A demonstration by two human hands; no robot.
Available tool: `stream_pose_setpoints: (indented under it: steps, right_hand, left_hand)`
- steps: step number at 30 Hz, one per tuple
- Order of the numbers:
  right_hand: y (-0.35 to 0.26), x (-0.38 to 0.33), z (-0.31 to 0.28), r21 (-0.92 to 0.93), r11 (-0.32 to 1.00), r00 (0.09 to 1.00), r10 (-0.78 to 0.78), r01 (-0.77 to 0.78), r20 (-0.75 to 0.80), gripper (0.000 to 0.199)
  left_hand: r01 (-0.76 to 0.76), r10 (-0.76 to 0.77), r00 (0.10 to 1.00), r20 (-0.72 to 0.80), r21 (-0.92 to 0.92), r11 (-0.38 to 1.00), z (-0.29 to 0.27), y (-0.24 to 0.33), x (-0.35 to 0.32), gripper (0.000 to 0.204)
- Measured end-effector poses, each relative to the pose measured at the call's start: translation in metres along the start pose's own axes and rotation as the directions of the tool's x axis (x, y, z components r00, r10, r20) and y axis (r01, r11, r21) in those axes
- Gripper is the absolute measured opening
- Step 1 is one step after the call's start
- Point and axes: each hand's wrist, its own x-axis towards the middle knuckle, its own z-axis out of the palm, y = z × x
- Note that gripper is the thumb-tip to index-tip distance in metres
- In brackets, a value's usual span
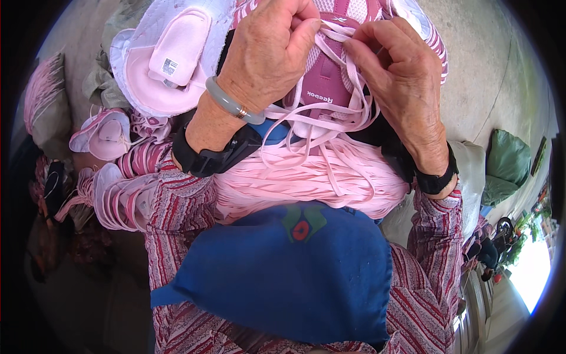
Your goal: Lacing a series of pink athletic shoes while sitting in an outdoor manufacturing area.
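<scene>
- Blue apron (295,277) at 6 o'clock lies nearest the camera, striped sleeves (180,215) flanking it.
- Just beyond its upper edge, a thick bundle of pale pink laces (312,177) fills the middle, under the loose loops hanging from the shoe upper.
- At 11 o'clock, a pale quilted shoe piece (135,76) crowds the left forearm; stacked pink uppers (121,197) sit at 9 o'clock beside the left sleeve.
- Green sack (507,159) and whitish plastic bag (469,183) stand at 3 o'clock, right of the right sleeve.
- Concrete floor (483,76) spreads at 2 o'clock, beyond the right hand; the picture's top edge cuts off the shoe upper.
- Pink shoe upper (324,88) lies toward 12 o'clock, between the hands.
- Left hand (271,47), at 12 o'clock, pinches a pink lace (339,34) between thumb and forefinger.
- Right hand (395,68), between 1 and 2 o'clock, pinches lace too, its fingers curled inward.
</scene>
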Motion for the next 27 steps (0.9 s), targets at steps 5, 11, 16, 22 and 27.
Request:
stream_pose_setpoints:
  steps: [5,11,16,22,27]
  right_hand:
    - [-0.006,0.002,0.003,0.020,1.000,1.000,0.024,-0.024,0.009,0.015]
    - [0.002,0.002,0.001,-0.005,1.000,0.998,-0.025,0.026,0.054,0.011]
    - [0.007,0.000,0.000,0.124,0.970,0.966,0.183,-0.207,0.184,0.010]
    - [0.011,-0.006,0.004,0.033,0.999,1.000,-0.023,0.022,0.009,0.011]
    - [0.016,-0.005,-0.003,0.077,0.972,0.974,0.221,-0.224,0.051,0.012]
  left_hand:
    - [0.005,-0.005,1.000,-0.016,-0.009,1.000,-0.001,-0.003,0.001,0.006]
    - [-0.049,0.049,0.999,-0.022,0.010,0.999,-0.001,-0.002,-0.001,0.007]
    - [0.001,0.001,0.999,0.052,-0.046,0.999,-0.002,-0.002,-0.003,0.006]
    - [0.260,-0.235,0.961,0.143,-0.192,0.946,-0.003,-0.004,-0.001,0.013]
    - [0.162,-0.159,0.982,0.106,-0.026,0.986,0.000,-0.010,0.002,0.019]
